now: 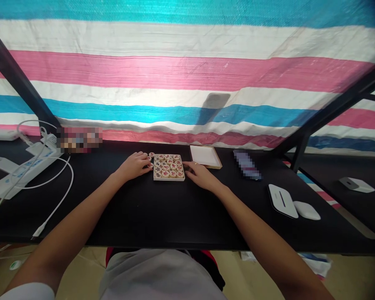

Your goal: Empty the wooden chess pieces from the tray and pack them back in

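A small square box [169, 179] full of round xiangqi pieces [165, 173], marked in red and black characters, lies on the black desk. Just left of it are a few loose xiangqi pieces [151, 154]. My left hand [133, 166] is curled round some of these, thumb on the near side and fingers on the far side; they partly hide the pieces. At the box's right side rests my right hand [201, 175], its fingers apart, with fingertips at or very near the box wall. Nothing shows in its grasp.
A shallow lid [206, 156] with a white inside lies behind my right hand. Farther right are a phone-like blurred object [247, 165], a white flat device [283, 201] and a white mouse [306, 210]. A power strip [25, 168] with white cables lies left. Striped sheeting [162, 71] hangs behind.
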A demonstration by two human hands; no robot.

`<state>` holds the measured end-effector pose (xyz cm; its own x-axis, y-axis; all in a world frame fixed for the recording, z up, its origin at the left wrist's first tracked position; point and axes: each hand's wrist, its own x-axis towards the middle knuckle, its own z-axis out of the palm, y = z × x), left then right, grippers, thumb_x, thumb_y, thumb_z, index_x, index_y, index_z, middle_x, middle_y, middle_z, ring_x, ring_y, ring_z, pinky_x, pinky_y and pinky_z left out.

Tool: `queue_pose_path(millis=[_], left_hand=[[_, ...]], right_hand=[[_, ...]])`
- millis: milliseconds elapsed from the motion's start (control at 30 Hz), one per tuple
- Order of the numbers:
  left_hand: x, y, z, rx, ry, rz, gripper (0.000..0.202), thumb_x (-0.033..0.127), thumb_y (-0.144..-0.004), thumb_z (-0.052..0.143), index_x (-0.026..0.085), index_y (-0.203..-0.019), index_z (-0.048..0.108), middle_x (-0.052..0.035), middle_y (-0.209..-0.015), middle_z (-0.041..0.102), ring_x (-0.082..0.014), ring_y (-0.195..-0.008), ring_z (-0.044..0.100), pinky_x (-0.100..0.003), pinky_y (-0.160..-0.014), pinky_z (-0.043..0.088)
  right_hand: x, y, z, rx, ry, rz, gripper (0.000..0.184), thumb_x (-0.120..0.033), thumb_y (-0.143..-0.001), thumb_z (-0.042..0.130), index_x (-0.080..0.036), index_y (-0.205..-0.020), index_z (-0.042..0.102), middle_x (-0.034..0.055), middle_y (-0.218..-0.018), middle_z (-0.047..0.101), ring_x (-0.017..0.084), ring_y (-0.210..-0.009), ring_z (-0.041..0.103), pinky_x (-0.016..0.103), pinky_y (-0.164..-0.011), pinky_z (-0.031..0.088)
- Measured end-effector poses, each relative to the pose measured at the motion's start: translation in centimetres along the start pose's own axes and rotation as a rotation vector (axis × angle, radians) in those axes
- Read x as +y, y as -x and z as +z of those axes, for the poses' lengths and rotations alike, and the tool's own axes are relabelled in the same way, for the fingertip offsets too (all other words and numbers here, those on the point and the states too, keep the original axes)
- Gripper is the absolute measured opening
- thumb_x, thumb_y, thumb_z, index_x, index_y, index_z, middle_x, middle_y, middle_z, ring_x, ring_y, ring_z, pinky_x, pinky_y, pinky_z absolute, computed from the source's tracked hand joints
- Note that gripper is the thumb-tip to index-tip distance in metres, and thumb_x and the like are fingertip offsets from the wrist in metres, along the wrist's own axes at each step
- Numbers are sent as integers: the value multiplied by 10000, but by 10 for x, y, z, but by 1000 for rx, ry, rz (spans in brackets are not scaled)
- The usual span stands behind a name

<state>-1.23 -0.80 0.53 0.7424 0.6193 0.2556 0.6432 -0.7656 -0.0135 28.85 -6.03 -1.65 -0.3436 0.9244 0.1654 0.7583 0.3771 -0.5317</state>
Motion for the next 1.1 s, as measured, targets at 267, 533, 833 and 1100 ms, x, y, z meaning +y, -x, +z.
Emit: queue_pose_path(millis=[267,533,833,1100], left_hand=[[27,-3,-10,-295,-74,-303,270,313,-905,380,195,-902,623,-97,-822,684,-260,-733,658,-316,-625,442],[31,-3,-9,-303,-58,-304,264,303,-907,358,196,-872,597,-85,-875,689,-244,-786,666,-299,-645,465],[31,-1,-2,-188,-62,-325,271,274,-931,356,181,-1042,585,-97,-1025,666,-236,-908,643,-297,-698,474],[32,-2,-12,-62,-70,-321,181,241,-867,443,169,-837,605,-69,-797,658,-220,-749,640,-280,-608,439]], right_hand=[[0,0,0,7,-15,-2,436,-131,-842,500,-164,-1275,535,100,-1064,628,171,-823,593,359,-821,479],[-3,0,-2,5,4,-4,391,-154,-886,466,-159,-1272,532,112,-1104,635,208,-973,606,382,-905,463],[-4,-1,-1,39,4,12,369,-327,-936,457,-181,-1267,533,112,-1103,649,235,-1015,611,400,-920,459],[-2,-1,-1,37,1,-6,362,-323,-942,447,-184,-1265,529,109,-1093,644,229,-1013,605,393,-918,455]])
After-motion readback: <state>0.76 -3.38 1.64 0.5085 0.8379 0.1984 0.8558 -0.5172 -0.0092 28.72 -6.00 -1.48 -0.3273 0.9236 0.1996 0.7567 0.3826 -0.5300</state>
